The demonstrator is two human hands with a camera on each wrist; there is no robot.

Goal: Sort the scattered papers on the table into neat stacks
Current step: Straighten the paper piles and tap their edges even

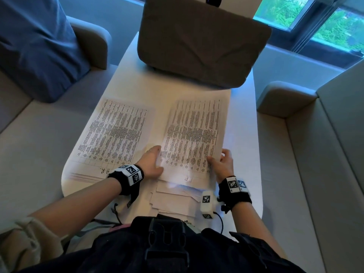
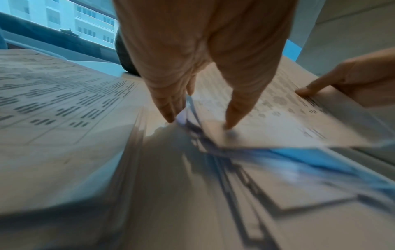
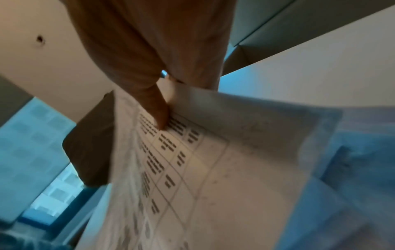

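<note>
A printed sheet (image 1: 194, 133) with a dense table is raised slightly over the right half of the white table (image 1: 244, 134). My left hand (image 1: 157, 158) pinches its left edge, thumb on top (image 2: 198, 121). My right hand (image 1: 216, 159) pinches the right edge, thumb pressed on the print (image 3: 169, 110). Left of it, a squared stack of the same printed sheets (image 1: 113, 134) lies flat. Under and in front of the held sheet, a loose pile of fanned white papers (image 1: 173, 201) reaches toward my body. The blur in the left wrist view hides detail of that pile (image 2: 278, 186).
A large grey cushion (image 1: 197, 46) sits on the far end of the table. Sofa seats flank the table, with a blue cushion (image 1: 35, 48) on the left one. A window (image 1: 315, 18) is at the back right. A black cable (image 1: 219, 219) hangs at the near table edge.
</note>
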